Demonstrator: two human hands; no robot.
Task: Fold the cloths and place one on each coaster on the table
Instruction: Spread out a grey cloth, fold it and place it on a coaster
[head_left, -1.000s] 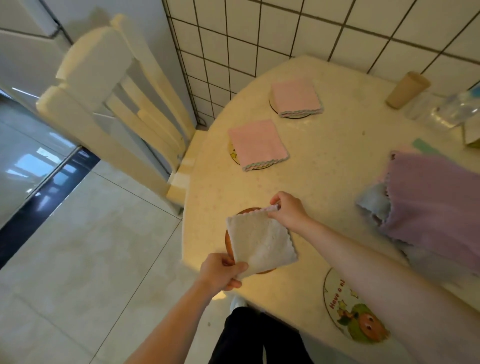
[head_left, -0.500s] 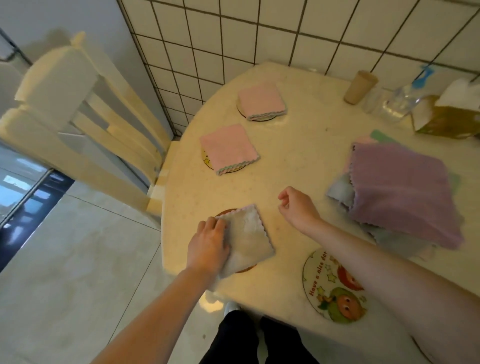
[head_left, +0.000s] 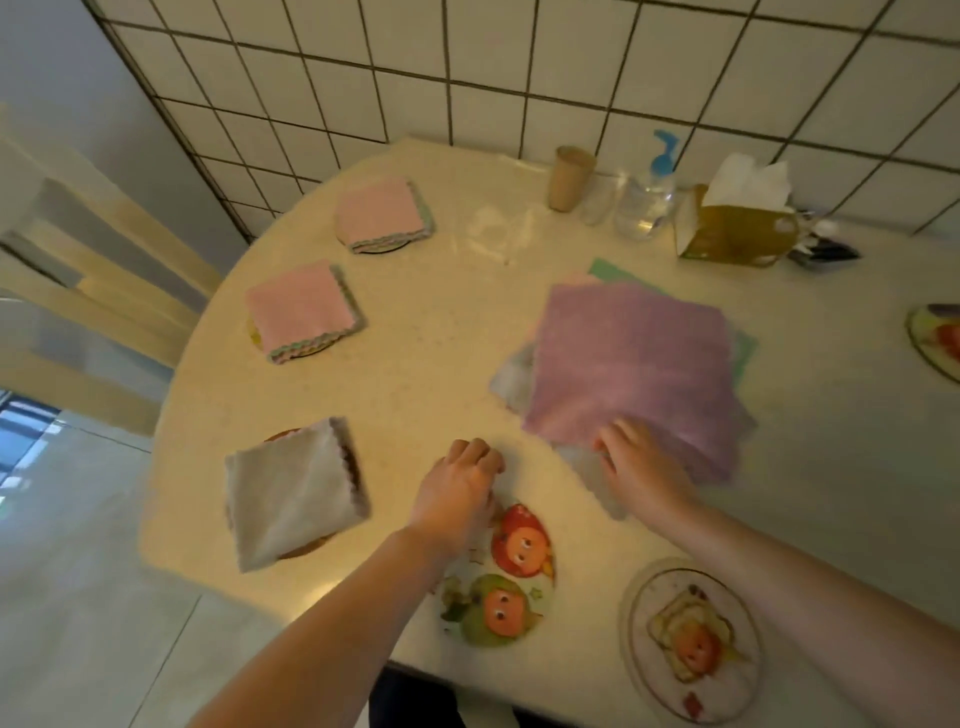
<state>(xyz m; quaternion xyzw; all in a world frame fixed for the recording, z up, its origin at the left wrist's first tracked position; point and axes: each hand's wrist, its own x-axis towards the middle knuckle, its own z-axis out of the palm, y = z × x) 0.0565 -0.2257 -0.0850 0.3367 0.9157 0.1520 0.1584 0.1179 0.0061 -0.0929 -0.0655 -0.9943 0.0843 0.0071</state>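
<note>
Now, centre-right of frame, the unfolded purple fleece cloth (head_left: 631, 371) topped the pile; its near corner lay under the right hand (head_left: 641, 470), fingers spread flat on it, gripping nothing. Left hand (head_left: 457, 491) hovered lower-centre, loosely curled, empty, farther off. Folded grey cloth (head_left: 291, 493) sat on its round coaster (head_left: 304, 550), lower left.

A rounded cream table (head_left: 426, 374) is set with cloth-covered coasters at left, bare printed coasters (head_left: 498, 577) near, a cloth pile (head_left: 634, 364) at right, a tissue box (head_left: 737, 228) far
</note>
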